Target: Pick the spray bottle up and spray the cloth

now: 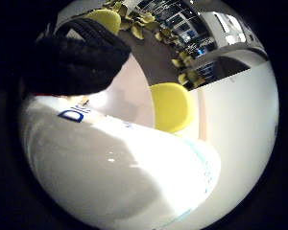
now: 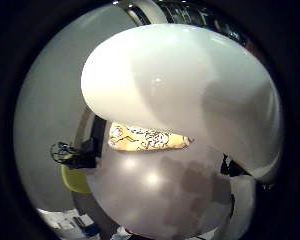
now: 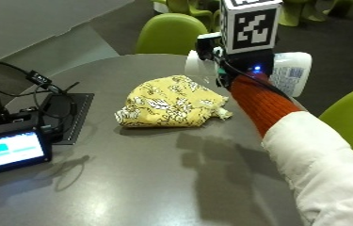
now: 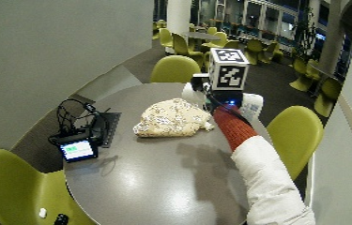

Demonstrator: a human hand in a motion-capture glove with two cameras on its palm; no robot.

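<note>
right hand [image 3: 226,70]: gloved, wrapped around the white spray bottle [image 3: 289,70], raised off the table [image 3: 164,179]
yellow cloth [image 3: 170,101]: bunched on the table just beside and below the hand
step: aim nozzle squarely at cloth before squeezing; nozzle direction unclear

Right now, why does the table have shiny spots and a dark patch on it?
Outside view: the arm's shadow falls across the table. Wide outside view: overhead light glares off its glossy top. Thumb side palm view: the spray bottle gleams above the cloth.
</note>
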